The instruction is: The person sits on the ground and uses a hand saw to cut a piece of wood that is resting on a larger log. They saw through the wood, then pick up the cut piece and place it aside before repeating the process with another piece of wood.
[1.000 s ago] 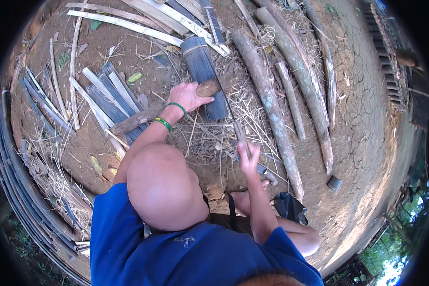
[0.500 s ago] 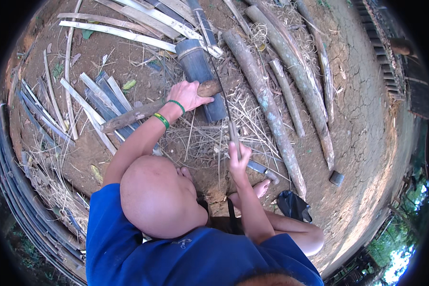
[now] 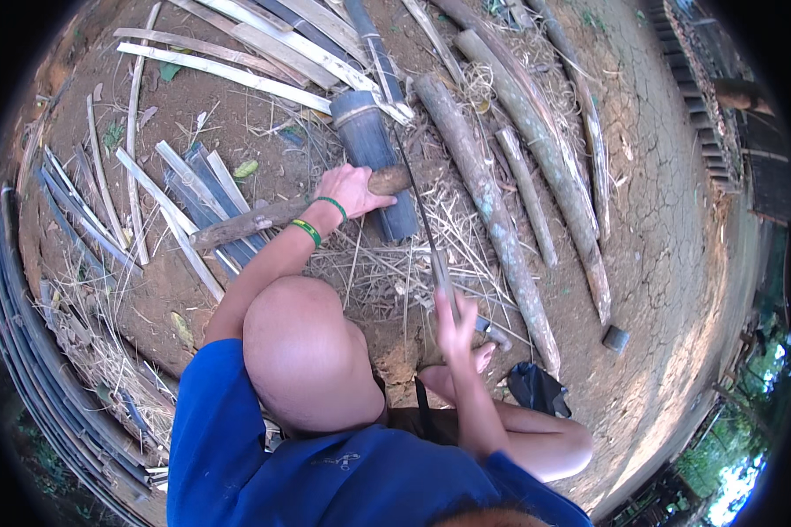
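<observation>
My left hand (image 3: pixel 344 192) is closed around a thick wooden branch (image 3: pixel 248 223) and presses it across a dark bamboo section (image 3: pixel 358 132) on the ground. My right hand (image 3: pixel 456 327) grips the pale handle of a hand saw (image 3: pixel 424 215), whose long thin blade shows edge-on. The blade passes along the branch's right end, close to my left thumb; whether its teeth touch the wood I cannot tell. A knife (image 3: pixel 498 337) lies by my right foot, partly hidden behind my right hand.
Several long logs (image 3: pixel 488 198) lie to the right, over dry shavings (image 3: pixel 387 272). Split bamboo strips (image 3: pixel 237 79) spread at the far left, with more strips (image 3: pixel 198 189) under the branch. Bundled poles (image 3: pixel 39 378) line the left edge. A black bag (image 3: pixel 537 389) sits beside my right knee.
My right hand has drawn the saw back toward my body, along the blade's line. My left hand keeps its hold on the branch. The whole view has shifted slightly.
</observation>
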The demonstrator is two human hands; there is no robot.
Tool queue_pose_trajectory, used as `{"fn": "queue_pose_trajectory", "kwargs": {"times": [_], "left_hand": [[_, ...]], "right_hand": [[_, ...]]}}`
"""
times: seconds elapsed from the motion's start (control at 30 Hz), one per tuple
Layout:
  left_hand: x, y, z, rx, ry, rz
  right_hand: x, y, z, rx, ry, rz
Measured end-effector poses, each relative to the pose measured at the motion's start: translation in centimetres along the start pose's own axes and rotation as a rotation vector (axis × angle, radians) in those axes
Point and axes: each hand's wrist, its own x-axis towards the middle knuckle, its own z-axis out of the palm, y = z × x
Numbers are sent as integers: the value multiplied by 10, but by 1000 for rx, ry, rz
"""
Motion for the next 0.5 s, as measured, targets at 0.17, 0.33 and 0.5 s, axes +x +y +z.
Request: {"fn": "queue_pose_trajectory", "kwargs": {"times": [0.17, 0.33, 0.5], "left_hand": [[5, 7, 5, 22, 38, 59], [-1, 4, -1, 15, -4, 17], [7, 20, 2, 8, -9, 27]], "right_hand": [[41, -9, 3, -79, -40, 15], [21, -15, -2, -60, -31, 61], [61, -6, 15, -29, 33, 3]]}}
